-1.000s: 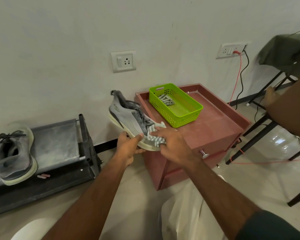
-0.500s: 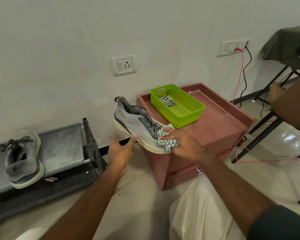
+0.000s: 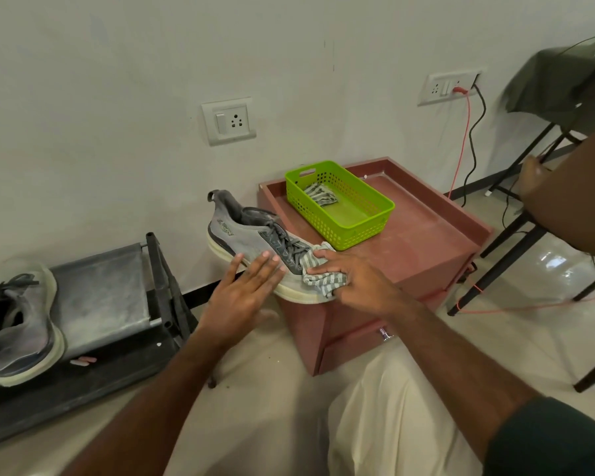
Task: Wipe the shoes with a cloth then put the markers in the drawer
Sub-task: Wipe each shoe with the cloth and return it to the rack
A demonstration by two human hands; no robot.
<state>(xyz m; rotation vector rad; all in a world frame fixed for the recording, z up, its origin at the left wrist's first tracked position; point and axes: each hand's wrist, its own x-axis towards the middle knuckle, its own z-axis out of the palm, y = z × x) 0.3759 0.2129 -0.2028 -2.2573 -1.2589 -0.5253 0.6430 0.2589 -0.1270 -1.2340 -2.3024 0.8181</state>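
Observation:
A grey lace-up shoe (image 3: pixel 241 235) is held off the left edge of the reddish cabinet (image 3: pixel 426 249), toe pointing right. My right hand (image 3: pixel 358 280) grips a striped green-and-white cloth (image 3: pixel 320 280) bunched against the shoe's toe and sole. Fingers spread, my left hand (image 3: pixel 241 297) lies flat against the shoe's side and holds nothing. A second grey shoe (image 3: pixel 14 331) rests on the dark rack (image 3: pixel 100 297) at the left. Two small pink sticks (image 3: pixel 81 361) lie on the rack's lower shelf. The cabinet's drawer is closed, and its metal knob (image 3: pixel 385 334) shows below my right wrist.
A lime-green basket (image 3: pixel 368 228) with another striped cloth (image 3: pixel 318 195) stands on the cabinet top. Black chair legs (image 3: pixel 509 255) and red and black cables are at the right. Another person's arm (image 3: pixel 571 201) reaches in from the right edge. My knee is below.
My left hand let go of the shoe's sole, opened, and now rests flat on the shoe's side. My right hand has kept the cloth on the toe.

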